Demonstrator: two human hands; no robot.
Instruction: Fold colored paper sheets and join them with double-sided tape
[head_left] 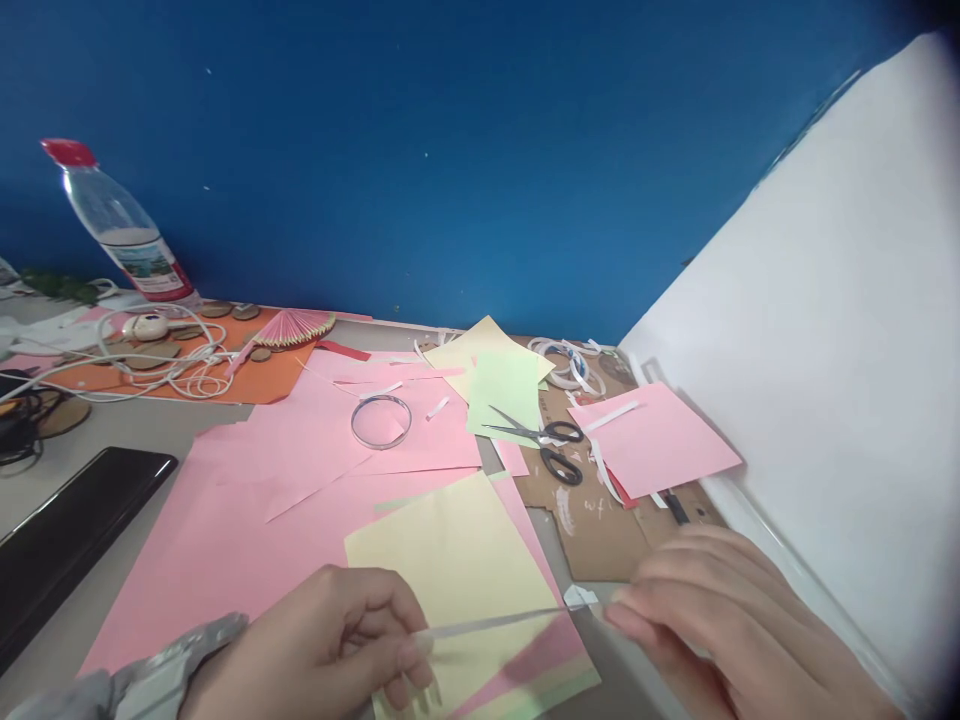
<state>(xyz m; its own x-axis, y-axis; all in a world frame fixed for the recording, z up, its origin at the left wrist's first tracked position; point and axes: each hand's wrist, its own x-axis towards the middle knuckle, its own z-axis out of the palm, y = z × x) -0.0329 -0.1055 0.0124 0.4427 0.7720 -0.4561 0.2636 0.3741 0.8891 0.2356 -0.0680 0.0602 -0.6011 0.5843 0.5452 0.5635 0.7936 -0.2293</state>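
A thin, translucent strip of tape (502,622) is stretched between my two hands. My left hand (337,635), with a grey band at its wrist, pinches the left end. The right end runs to the closed fingertips of my right hand (720,610), beside a small white scrap (580,597). Below the strip lies a pale yellow sheet (450,540), with pink and green paper showing at its lower edge. Black-handled scissors (536,433) rest partly spread on a light green sheet (504,390). Whether the strip touches the paper, I cannot tell.
Large pink sheets (255,500) cover the middle, with a metal ring (381,422) on top. A pink sheet (667,440) lies over cardboard (600,545) by the white wall. Tape rolls (566,365), a folded paper fan (292,328), a bottle (135,240), cables and a black phone-like device (82,530) stand around.
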